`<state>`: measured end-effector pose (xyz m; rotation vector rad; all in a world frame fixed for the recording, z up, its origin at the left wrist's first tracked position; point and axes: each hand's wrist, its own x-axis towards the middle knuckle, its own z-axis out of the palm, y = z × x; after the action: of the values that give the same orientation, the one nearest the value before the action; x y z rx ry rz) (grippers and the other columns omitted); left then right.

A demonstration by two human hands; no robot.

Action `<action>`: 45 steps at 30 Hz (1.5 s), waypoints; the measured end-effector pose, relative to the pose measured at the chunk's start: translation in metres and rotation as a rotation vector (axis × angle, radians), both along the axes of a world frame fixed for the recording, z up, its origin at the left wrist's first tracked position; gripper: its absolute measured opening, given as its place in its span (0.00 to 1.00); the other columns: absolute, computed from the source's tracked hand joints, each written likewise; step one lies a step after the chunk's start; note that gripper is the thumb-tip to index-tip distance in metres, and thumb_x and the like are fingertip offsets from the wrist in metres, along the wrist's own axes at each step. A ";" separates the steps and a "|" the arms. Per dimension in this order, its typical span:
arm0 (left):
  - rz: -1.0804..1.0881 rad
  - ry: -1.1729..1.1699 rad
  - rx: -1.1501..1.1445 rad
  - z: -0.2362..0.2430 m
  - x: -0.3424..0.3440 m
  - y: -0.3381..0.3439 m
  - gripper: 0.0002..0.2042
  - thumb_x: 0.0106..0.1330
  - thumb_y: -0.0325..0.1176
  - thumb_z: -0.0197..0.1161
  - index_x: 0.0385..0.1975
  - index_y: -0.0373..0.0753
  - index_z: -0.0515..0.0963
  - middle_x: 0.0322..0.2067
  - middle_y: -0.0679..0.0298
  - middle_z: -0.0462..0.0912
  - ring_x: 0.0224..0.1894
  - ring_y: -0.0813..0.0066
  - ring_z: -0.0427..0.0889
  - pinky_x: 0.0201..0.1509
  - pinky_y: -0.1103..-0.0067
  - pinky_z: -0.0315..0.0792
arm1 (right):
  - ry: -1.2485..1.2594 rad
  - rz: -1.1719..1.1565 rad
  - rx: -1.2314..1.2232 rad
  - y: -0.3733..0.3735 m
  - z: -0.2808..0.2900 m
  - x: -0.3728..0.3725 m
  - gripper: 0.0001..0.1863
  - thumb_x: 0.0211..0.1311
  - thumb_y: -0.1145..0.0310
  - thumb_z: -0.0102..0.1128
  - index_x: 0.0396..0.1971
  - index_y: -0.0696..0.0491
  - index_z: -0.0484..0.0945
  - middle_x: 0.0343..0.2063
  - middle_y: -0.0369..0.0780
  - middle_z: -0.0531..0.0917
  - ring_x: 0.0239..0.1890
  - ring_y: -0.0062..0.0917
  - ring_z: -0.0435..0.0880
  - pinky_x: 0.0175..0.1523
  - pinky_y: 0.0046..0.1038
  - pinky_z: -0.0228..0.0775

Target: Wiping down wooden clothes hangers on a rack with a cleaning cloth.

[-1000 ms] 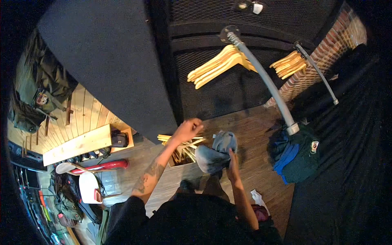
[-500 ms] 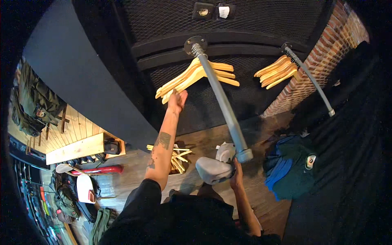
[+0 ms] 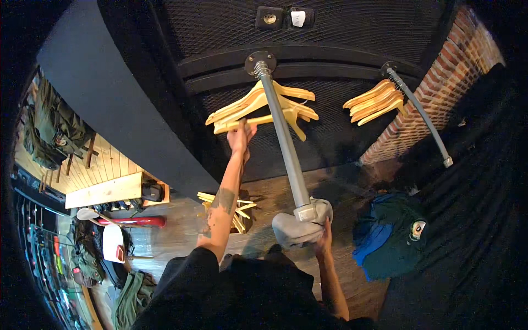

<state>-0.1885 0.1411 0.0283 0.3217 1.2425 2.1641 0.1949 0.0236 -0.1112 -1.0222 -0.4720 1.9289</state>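
My left hand point(image 3: 240, 138) is closed on the left arm of a pale wooden hanger point(image 3: 259, 120). That hanger is tilted, its far arm pointing downward behind the grey pipe rail point(image 3: 284, 144). Several other wooden hangers point(image 3: 234, 109) hang at the wall end of the same rail. At the rail's near end, my right hand point(image 3: 324, 241) grips a bundled grey garment point(image 3: 294, 230), fingers partly hidden by the cloth. The capped rail end overlaps the garment in view; whether they touch I cannot tell.
A second rail point(image 3: 421, 110) with wooden hangers point(image 3: 377, 103) stands right, by a brick wall point(image 3: 426, 93). Dark green and blue clothes point(image 3: 393, 236) lie on the right. Loose hangers point(image 3: 240, 221) stick out of a box below my left arm. A wooden bench point(image 3: 104, 190) is left.
The hanger in my left hand has swung out of line with the others, one arm dipping. My right hand and the grey garment have shifted slightly right, under the rail's end.
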 end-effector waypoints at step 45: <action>-0.573 0.722 -0.253 0.027 -0.078 -0.439 0.25 0.64 0.34 0.56 0.58 0.28 0.63 0.53 0.48 0.72 0.59 0.61 0.68 0.64 0.72 0.59 | -0.232 0.096 1.005 -0.228 0.214 -0.390 0.19 0.70 0.62 0.47 0.53 0.60 0.69 0.45 0.41 0.76 0.45 0.20 0.73 0.49 0.20 0.65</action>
<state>-0.2670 -0.2980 0.0552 1.2546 1.5283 1.4042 -0.1954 -0.2047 0.1030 -0.5370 -1.4501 1.3355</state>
